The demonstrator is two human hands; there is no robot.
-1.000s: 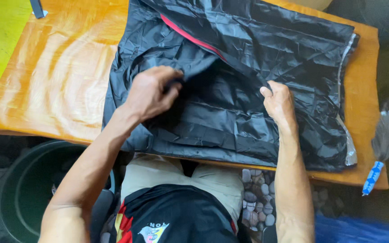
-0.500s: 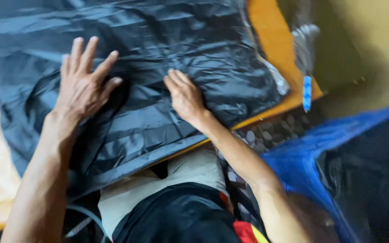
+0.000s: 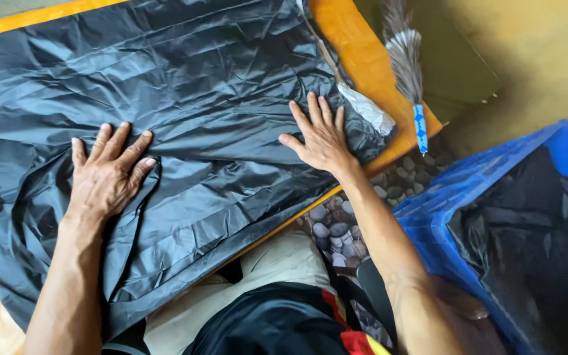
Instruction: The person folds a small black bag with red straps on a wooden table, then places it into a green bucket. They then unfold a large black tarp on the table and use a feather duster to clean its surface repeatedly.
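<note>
While both hands lie flat, palms down, the black garment (image 3: 198, 98) covers most of the orange table (image 3: 356, 46), running from the left edge of the frame to right of centre and from the top edge down to the table's near edge. At lower left, the left hand (image 3: 106, 177) rests on the wrinkled, shiny fabric with its fingers spread apart and extended toward the top of the frame; it clamps nothing, only pressing on the cloth, and a deep fold runs down the fabric just beside its thumb. Near the middle of the frame, the right hand (image 3: 320, 141) lies likewise open on the garment close to its right edge, fingers splayed and gripping nothing. Just right of that hand, a pale grey patch of lining (image 3: 369, 108) shows at the garment's edge. Further right, in the upper part of the frame, a feather duster (image 3: 405, 59) with a blue handle lies across the table's edge. Below the table, a pebble-patterned floor (image 3: 336, 227) is visible. At far right, a blue crate (image 3: 468, 190) holds dark fabric.
</note>
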